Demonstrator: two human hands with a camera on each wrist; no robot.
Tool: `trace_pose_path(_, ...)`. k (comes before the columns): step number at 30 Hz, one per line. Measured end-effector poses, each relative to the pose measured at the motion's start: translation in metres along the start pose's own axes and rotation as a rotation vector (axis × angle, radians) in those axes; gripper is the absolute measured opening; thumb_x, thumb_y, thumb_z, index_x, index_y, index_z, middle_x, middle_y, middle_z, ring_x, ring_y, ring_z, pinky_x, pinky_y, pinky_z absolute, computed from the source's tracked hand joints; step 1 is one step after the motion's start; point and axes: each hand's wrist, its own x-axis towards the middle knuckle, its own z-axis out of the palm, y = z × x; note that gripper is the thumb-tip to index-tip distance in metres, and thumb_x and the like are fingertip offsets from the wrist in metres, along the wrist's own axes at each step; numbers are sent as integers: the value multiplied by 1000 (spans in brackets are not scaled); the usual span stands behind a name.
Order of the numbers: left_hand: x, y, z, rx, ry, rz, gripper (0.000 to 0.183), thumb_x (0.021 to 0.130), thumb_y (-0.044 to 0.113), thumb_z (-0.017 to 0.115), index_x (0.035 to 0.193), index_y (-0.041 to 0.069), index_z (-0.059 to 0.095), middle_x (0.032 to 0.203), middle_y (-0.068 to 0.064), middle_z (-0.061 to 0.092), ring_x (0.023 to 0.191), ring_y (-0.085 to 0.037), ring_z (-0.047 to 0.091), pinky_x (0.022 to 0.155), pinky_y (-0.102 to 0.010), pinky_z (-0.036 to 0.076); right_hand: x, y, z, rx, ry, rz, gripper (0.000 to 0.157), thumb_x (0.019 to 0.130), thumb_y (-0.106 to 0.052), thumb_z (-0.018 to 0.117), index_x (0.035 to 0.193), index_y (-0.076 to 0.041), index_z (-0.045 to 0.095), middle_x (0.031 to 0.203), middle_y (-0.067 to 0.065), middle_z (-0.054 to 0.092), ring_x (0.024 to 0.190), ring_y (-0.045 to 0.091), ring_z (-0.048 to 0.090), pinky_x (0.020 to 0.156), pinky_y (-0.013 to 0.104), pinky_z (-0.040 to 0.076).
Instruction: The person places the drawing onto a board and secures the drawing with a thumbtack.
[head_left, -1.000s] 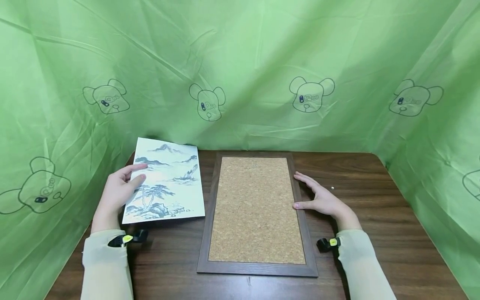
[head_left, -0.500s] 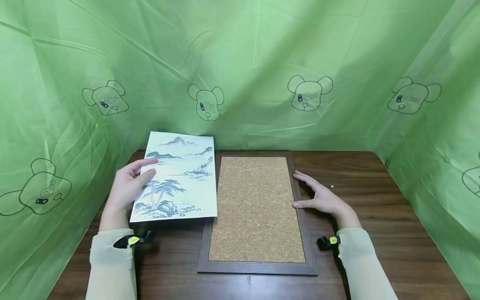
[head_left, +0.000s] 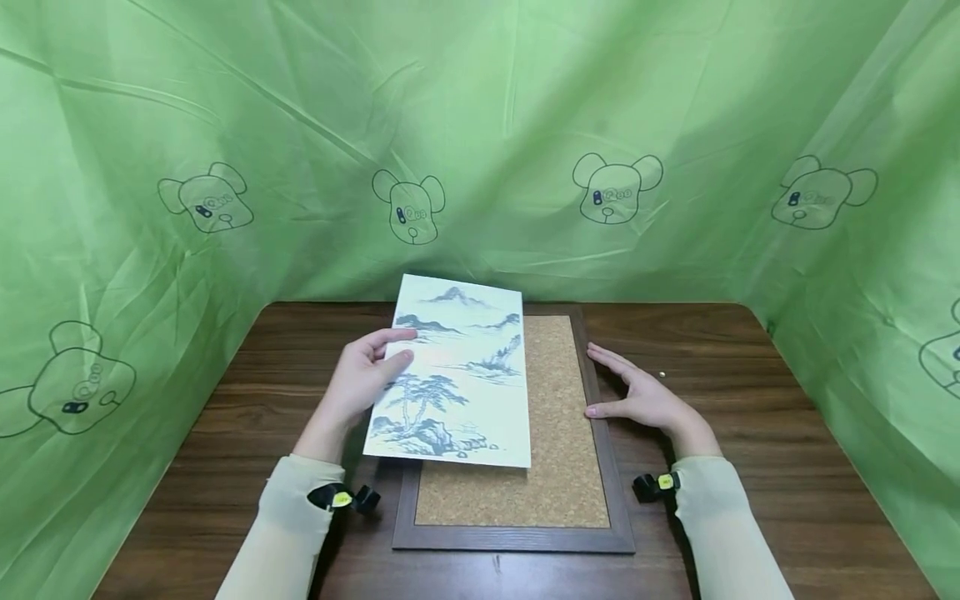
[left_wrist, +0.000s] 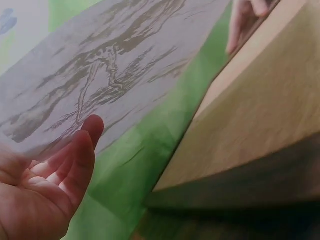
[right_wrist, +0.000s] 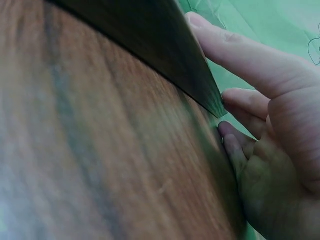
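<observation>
A white sheet printed with a blue-grey landscape painting (head_left: 457, 400) is held by my left hand (head_left: 363, 379) at its left edge, thumb on the printed face. The sheet hangs tilted above the left part of a cork board (head_left: 562, 433) in a dark wood frame (head_left: 517, 540). In the left wrist view the sheet (left_wrist: 120, 65) rises beyond the left hand (left_wrist: 45, 195), apart from the board below. My right hand (head_left: 648, 400) rests against the frame's right side, thumb and fingers spread. In the right wrist view the right hand (right_wrist: 280, 120) touches the frame's edge (right_wrist: 165, 45).
The frame lies on a dark wood table (head_left: 247, 417). A tiny pale bead-like object (head_left: 662, 374) lies right of the frame. Green curtains (head_left: 495, 125) with bear-head drawings close off the back and both sides.
My left hand has carried the printed sheet to the right, from beside the frame to over the left part of the cork. The right hand and frame have stayed in place.
</observation>
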Motion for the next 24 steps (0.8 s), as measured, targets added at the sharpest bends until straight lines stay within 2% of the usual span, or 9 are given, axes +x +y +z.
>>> trace_pose_path(8,-2,-3,33,-49,3,-15,32,104,9,75,136,11,76,63,5,37,45,-8,33,44,-23,31,0,1,-1,0,-1,-14,112,85,-45,96,174,-21,32,181,5,25,166,39,20,128,70,21)
trace_pose_path(13,-3,-10,51,-58,-43,-46,34,104,6,74,138,9,74,63,6,46,46,-6,37,45,-22,35,0,2,-1,-9,1,-16,111,86,-45,95,174,-21,33,181,5,25,166,40,20,127,70,21)
trace_pose_path(15,-4,-13,58,-40,-68,-51,35,104,5,73,139,8,74,63,6,48,47,-6,38,46,-22,36,1,4,-1,-15,3,-18,110,86,-44,95,174,-20,34,181,6,25,165,41,20,127,71,21)
trace_pose_path(19,-6,-17,69,55,-117,-39,35,104,8,74,140,8,74,60,8,42,49,-6,37,48,-22,35,1,4,-1,-11,7,-18,110,85,-43,96,173,-19,35,181,7,26,165,41,20,127,70,20)
trace_pose_path(24,-7,-22,75,182,-222,-34,40,106,16,73,145,7,70,60,9,39,52,-8,37,51,-25,35,1,3,-1,-5,7,1,113,83,-46,97,174,-22,34,181,4,26,166,38,20,128,68,21)
